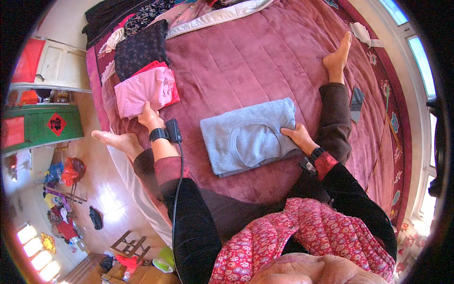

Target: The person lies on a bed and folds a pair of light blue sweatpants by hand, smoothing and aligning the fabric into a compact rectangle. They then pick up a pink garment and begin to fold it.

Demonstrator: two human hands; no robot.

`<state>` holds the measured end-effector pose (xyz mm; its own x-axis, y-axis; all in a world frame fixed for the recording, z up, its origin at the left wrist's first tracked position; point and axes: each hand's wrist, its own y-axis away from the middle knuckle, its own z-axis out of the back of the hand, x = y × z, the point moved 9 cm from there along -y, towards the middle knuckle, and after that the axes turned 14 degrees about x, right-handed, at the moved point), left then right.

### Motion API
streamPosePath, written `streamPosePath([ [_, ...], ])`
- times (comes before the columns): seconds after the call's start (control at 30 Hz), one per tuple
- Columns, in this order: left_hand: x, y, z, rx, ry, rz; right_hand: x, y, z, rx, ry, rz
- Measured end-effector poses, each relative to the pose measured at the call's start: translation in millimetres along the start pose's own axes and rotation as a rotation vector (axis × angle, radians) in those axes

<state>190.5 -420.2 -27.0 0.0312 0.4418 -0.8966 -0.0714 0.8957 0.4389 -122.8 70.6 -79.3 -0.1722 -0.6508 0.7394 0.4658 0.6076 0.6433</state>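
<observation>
A folded light-blue garment with a round neckline (253,136) lies on the pink quilt (227,67) between my legs. My right hand (299,136) holds its right edge, the thumb on top and the fingers hidden beneath. At the left, my left hand (150,116) grips the near edge of a folded pink garment (142,92). That garment rests on a red one (174,94), beside a folded dark patterned garment (142,49). Each wrist wears a black strap with a small device; a cable runs from the left one along the sleeve.
More clothes (147,17) and a white-edged cover (220,16) lie at the bed's far end. A phone-like dark object (356,104) is beside my right leg. Left of the bed, the floor bears a wooden stool (130,245), a dark shoe (95,217) and a green basin (165,261).
</observation>
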Motion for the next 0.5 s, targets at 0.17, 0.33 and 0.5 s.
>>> streamPosePath([
  [0.17, -38, 3, -26, 0.319, 0.367, -0.226, -3, -3, -3, 0.026, 0.015, 0.033],
  [0.33, -66, 50, -88, 0.656, 0.509, -0.174, -3, 1, 1, -0.002, 0.06, -0.026],
  [0.5, -52, 135, -170, 0.81, 0.073, -0.349, -5, -6, 0, 0.014, 0.059, 0.04],
])
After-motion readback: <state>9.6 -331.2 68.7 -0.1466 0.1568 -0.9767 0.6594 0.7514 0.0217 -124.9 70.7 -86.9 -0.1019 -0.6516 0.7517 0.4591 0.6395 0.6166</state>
